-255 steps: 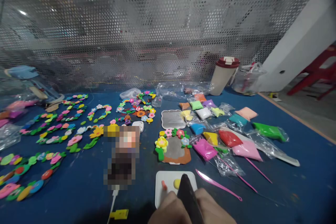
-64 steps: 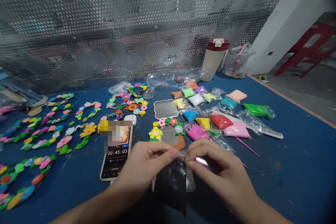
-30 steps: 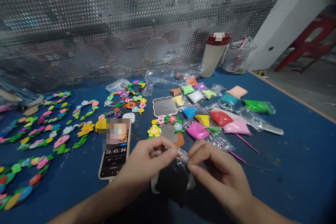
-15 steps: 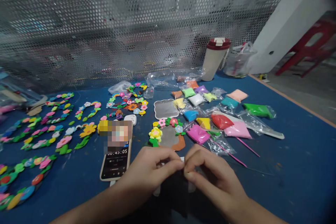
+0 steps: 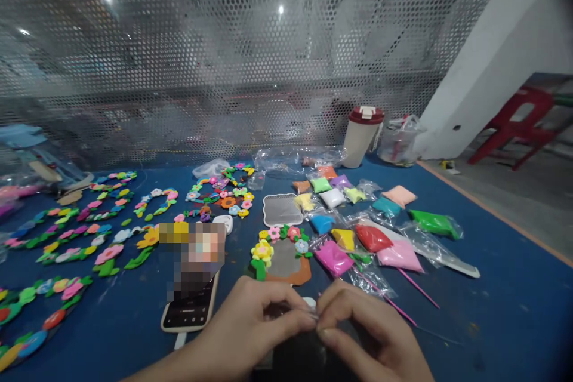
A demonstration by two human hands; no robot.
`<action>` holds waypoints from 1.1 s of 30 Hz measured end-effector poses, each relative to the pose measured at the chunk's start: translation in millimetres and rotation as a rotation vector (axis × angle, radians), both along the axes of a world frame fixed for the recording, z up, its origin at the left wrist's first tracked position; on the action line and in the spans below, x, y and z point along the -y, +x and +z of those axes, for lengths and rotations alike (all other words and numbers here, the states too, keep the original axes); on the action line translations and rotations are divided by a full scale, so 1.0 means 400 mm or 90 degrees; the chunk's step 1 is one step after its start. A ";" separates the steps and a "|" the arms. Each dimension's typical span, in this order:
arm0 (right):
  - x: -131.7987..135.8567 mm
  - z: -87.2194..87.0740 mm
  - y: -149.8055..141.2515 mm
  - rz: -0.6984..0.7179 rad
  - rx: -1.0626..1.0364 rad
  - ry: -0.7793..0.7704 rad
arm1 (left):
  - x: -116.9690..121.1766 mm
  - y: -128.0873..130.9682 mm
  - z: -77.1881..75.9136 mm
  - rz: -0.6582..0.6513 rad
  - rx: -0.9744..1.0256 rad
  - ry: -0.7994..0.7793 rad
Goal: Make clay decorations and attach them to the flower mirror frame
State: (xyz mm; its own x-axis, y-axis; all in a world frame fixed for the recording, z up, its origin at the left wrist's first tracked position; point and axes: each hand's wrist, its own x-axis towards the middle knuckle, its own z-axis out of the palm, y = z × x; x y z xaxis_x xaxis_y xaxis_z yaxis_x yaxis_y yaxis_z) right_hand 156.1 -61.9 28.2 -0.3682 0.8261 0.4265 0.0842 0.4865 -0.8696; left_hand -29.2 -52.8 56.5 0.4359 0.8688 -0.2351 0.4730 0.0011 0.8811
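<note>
My left hand [image 5: 264, 322] and my right hand [image 5: 364, 325] meet low in the middle of the view, thumbs and forefingers pinched and their tips almost touching. Something small and pale shows between the fingertips, too little of it to name. Just beyond my hands lies a small frame decorated with clay flowers [image 5: 262, 251], with a brown strip [image 5: 293, 277] along its lower edge and a grey centre. Behind it is a plain white-rimmed frame [image 5: 283, 211]. Right of these, a magenta clay packet [image 5: 333, 258] is the nearest of several coloured packets.
Flower-decorated frames [image 5: 56, 316] spread over the left of the blue table [image 5: 501, 334]. A phone [image 5: 188, 313], partly blurred, lies left of my hands. Pink sticks [image 5: 418, 287] and a pale flat tool [image 5: 447, 259] lie right. A tumbler [image 5: 362, 137] stands by the perforated metal screen [image 5: 250, 59].
The camera view has tipped up, so the table things and my hands sit lower in the picture. Both hands stay pinched together at the fingertips.
</note>
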 end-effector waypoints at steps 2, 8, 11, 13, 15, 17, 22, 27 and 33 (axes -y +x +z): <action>0.001 0.003 0.005 0.005 0.011 0.009 | 0.006 0.002 0.001 -0.022 -0.024 0.011; 0.007 -0.002 0.050 0.014 0.013 -0.003 | 0.028 0.013 0.018 -0.103 -0.063 0.111; 0.012 -0.023 0.086 -0.151 -0.084 -0.083 | 0.010 0.016 0.033 -0.066 -0.077 0.103; 0.015 -0.033 0.106 -0.244 -0.153 -0.140 | -0.028 0.015 0.045 -0.002 -0.052 0.136; 0.020 -0.037 0.117 -0.273 -0.191 -0.159 | -0.091 0.012 0.054 0.083 -0.038 0.218; 0.027 -0.035 0.121 -0.265 -0.189 -0.155 | -0.169 0.008 0.054 0.124 -0.047 0.268; 0.032 -0.036 0.120 -0.239 -0.153 -0.161 | -0.331 0.016 0.012 0.097 -0.097 0.263; 0.014 -0.055 0.124 -0.234 -0.140 -0.214 | -0.421 0.039 -0.026 0.032 -0.202 0.327; 0.009 -0.050 0.112 -0.222 -0.103 -0.258 | -0.511 0.025 -0.023 0.033 -0.348 0.482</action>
State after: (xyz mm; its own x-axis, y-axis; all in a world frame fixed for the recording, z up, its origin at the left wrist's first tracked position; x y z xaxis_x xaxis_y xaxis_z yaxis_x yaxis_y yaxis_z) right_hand 201.0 -65.6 8.3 0.0007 0.9970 0.0771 0.0297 0.0770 -0.9966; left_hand -19.2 151.5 47.3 0.3881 0.8896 0.2410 0.8375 -0.4495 0.3108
